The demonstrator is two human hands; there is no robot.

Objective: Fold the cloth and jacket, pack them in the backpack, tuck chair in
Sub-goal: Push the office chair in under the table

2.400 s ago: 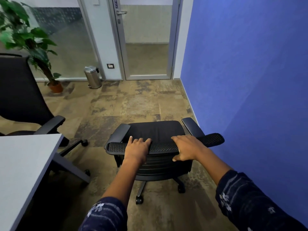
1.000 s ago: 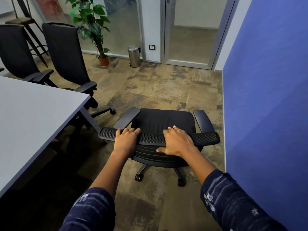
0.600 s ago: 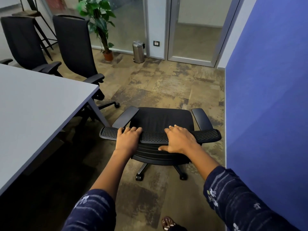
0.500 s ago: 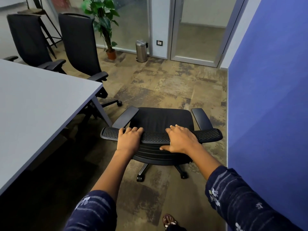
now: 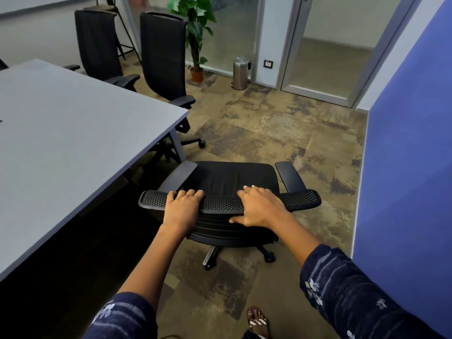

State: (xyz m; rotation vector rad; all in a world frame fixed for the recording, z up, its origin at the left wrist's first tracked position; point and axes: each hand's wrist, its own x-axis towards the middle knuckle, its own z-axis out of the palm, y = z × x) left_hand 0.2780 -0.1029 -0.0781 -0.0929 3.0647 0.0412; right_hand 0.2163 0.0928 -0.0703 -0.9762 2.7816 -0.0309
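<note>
Fingers of both the left hand (image 5: 181,209) and right hand (image 5: 259,208) curl over the chair (image 5: 232,182) back at frame centre; tabletop (image 5: 73,133) corner left, blue wall (image 5: 406,148) right.

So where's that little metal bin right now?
The metal bin stands on the floor at the far end, between the potted plant on its left and the glass door.

To my left, grey table (image 5: 73,133); two black high-backed office chairs (image 5: 161,57) at its far side; potted plant (image 5: 195,28) by the glass partition (image 5: 232,28); steel pedal bin (image 5: 241,73) beside it; wall socket (image 5: 268,63); glass door (image 5: 330,45); blue wall (image 5: 411,143) on my right; mottled brown carpet (image 5: 269,133)
</note>
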